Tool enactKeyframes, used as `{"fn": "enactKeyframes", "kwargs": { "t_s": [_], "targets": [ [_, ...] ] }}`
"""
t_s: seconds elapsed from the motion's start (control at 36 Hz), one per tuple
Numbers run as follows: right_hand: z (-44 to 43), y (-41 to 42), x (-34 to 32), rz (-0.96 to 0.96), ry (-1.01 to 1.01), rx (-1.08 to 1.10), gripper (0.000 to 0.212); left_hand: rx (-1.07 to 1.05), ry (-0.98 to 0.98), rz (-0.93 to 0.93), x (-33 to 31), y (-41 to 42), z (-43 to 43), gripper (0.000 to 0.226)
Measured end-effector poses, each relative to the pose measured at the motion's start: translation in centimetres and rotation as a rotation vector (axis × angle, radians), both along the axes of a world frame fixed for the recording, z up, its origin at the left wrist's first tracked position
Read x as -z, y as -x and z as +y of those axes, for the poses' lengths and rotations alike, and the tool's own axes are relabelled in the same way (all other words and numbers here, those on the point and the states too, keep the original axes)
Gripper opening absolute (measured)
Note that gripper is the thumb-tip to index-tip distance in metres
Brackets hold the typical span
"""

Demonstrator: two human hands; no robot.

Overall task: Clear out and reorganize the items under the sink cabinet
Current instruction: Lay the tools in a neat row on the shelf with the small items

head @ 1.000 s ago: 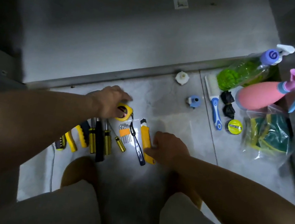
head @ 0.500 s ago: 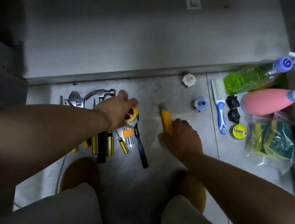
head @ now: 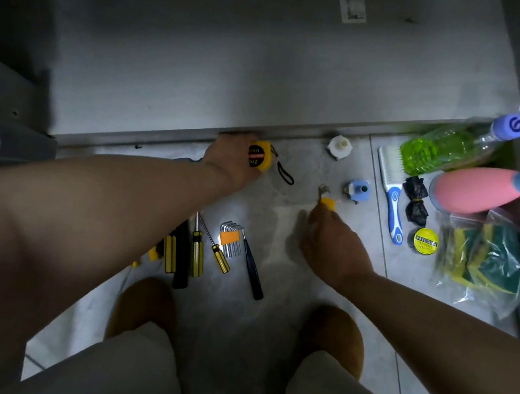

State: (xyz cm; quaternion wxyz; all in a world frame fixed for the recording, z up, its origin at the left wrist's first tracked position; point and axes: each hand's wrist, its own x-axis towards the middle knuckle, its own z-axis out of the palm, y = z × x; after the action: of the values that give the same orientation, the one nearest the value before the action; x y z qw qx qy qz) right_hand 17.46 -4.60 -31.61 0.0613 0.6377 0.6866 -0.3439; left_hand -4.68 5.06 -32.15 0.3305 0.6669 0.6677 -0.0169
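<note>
My left hand (head: 230, 160) holds a yellow tape measure (head: 260, 155) with a black wrist loop, right at the front edge of the open cabinet floor (head: 240, 65). My right hand (head: 330, 244) grips a yellow utility knife (head: 326, 201), its metal tip pointing away from me above the floor tiles. Several yellow-handled screwdrivers (head: 196, 255), a set of hex keys (head: 230, 238) and a black-handled tool (head: 252, 272) lie in a row on the tiles between my arms.
To the right lie a green spray bottle (head: 444, 149), a pink spray bottle (head: 482, 189), a white-and-blue brush (head: 392, 189), black bags (head: 416, 200), yellow tape (head: 425, 240), a bag of sponges (head: 485, 268), a blue fitting (head: 359, 190) and a white cap (head: 339, 146). My slippers (head: 331, 334) stand below.
My left hand has carried the tape measure away from the tool row up to the cabinet edge. My right hand picked the utility knife off the floor and moved it forward and right.
</note>
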Motion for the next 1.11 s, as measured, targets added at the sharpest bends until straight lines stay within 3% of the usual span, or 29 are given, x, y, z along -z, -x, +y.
{"fn": "enactKeyframes", "kwargs": {
  "t_s": [0.08,0.25,0.39,0.47,0.58,0.72,0.94,1.03,1.11],
  "targets": [
    [0.1,1.9,0.0,0.083,0.028,-0.239,0.035,0.019,0.022,-0.017,-0.2,0.3,0.1,0.030],
    [-0.5,7.3,1.9,0.147,0.008,-0.421,0.066,0.163,-0.021,0.057,-1.2,3.8,-2.7,0.057],
    [-1.0,9.8,2.9,-0.046,-0.088,-0.561,0.071,0.169,0.091,0.222,-0.8,8.4,-5.0,0.079],
    [-0.9,10.1,3.4,-0.092,-0.105,-0.569,0.070,0.200,0.104,0.230,-0.3,10.0,-6.1,0.083],
    [-0.3,9.3,3.2,0.013,-0.005,-0.450,0.061,0.206,0.084,0.175,-0.3,10.6,-5.8,0.076],
    [1.9,8.1,1.7,0.186,0.106,-0.120,0.016,0.220,0.133,0.195,-1.0,10.1,-4.9,0.063],
    [7.4,8.1,-2.8,0.352,0.213,0.259,0.007,0.225,0.172,0.174,-1.3,9.8,-5.2,0.041],
    [8.9,9.2,-4.4,0.420,0.289,0.339,0.010,0.113,0.048,0.034,-1.5,9.4,-5.1,0.023],
    [9.8,10.6,-5.0,0.454,0.346,0.388,0.020,-0.062,0.164,-0.264,-2.1,8.2,-4.7,0.034]
  ]
}}
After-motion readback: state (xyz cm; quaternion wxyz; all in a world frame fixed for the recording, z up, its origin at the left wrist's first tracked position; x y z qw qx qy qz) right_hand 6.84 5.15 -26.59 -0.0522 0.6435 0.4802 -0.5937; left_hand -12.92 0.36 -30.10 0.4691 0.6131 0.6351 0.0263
